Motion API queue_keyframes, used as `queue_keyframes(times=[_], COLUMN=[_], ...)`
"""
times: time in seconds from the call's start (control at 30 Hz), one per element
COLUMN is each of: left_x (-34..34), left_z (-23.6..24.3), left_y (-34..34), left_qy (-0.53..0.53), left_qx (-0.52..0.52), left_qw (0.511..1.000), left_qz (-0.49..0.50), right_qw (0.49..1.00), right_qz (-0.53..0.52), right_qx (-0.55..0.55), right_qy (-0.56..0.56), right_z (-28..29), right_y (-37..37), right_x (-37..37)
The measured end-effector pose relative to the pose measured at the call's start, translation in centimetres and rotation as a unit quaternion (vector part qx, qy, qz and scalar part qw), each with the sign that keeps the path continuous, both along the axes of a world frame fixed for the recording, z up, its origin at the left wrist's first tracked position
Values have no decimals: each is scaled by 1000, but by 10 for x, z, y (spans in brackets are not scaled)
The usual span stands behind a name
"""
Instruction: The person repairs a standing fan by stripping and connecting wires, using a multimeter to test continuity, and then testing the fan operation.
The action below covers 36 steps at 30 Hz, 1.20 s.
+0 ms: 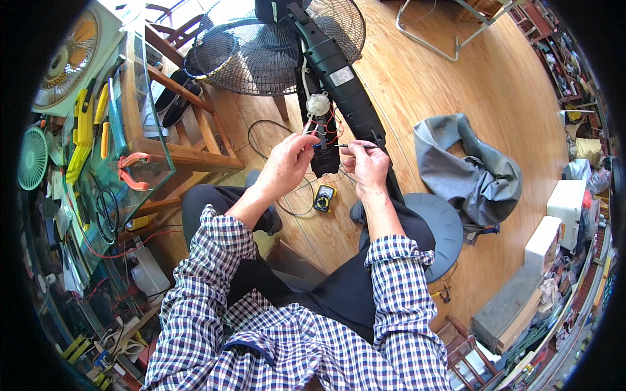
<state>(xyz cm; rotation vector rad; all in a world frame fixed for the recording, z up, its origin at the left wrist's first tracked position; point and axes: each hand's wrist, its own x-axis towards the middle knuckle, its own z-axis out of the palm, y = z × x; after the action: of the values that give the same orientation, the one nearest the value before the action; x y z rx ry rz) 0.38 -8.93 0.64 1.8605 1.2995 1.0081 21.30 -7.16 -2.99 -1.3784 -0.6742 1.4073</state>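
A black fan's opened housing lies ahead of me, its slim inner part [321, 159] beside the long black casing [336, 75]. Red wires [334, 124] and a round white part [318, 104] show on the inner part. My left hand [285, 163] is closed in a pinch at the wires' left side; what sits between its fingertips is too small to name. From the right, my right hand [368, 166] grips a thin black test probe [360, 146], its tip pointing left toward the inner part. On the floor below both hands sits a yellow-and-black multimeter [324, 197].
At left, a glass-topped wooden table [156, 153] carries yellow tools and orange-red clamps [134, 171]. The fan's wire grille [261, 58] spreads ahead. A grey cloth bag [466, 166] and a round grey base [430, 234] lie right. Black cable [257, 130] loops across the floor.
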Motion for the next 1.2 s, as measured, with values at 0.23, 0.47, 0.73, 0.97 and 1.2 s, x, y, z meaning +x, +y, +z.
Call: queue_keyframes(times=[0.23, 0.47, 0.73, 0.97, 1.2], left_x=[-3, -3, 1, 2, 3], left_z=[14, 17, 2, 1, 3], left_y=[31, 58, 64, 65, 66], left_qy=[118, 220, 213, 203, 220], left_qx=[45, 53, 44, 34, -28], left_qw=[992, 974, 976, 978, 975], left_qz=[12, -19, -14, -7, 33], right_qw=[999, 998, 998, 998, 999], right_qz=[-17, -3, -7, -10, -21], right_qx=[-15, -16, -7, -4, 3], right_qy=[-42, -64, -54, -55, -49], right_z=[-3, -11, -11, -9, -17], right_y=[-1, -4, -5, -5, -4], right_x=[-7, -12, -9, -11, -17])
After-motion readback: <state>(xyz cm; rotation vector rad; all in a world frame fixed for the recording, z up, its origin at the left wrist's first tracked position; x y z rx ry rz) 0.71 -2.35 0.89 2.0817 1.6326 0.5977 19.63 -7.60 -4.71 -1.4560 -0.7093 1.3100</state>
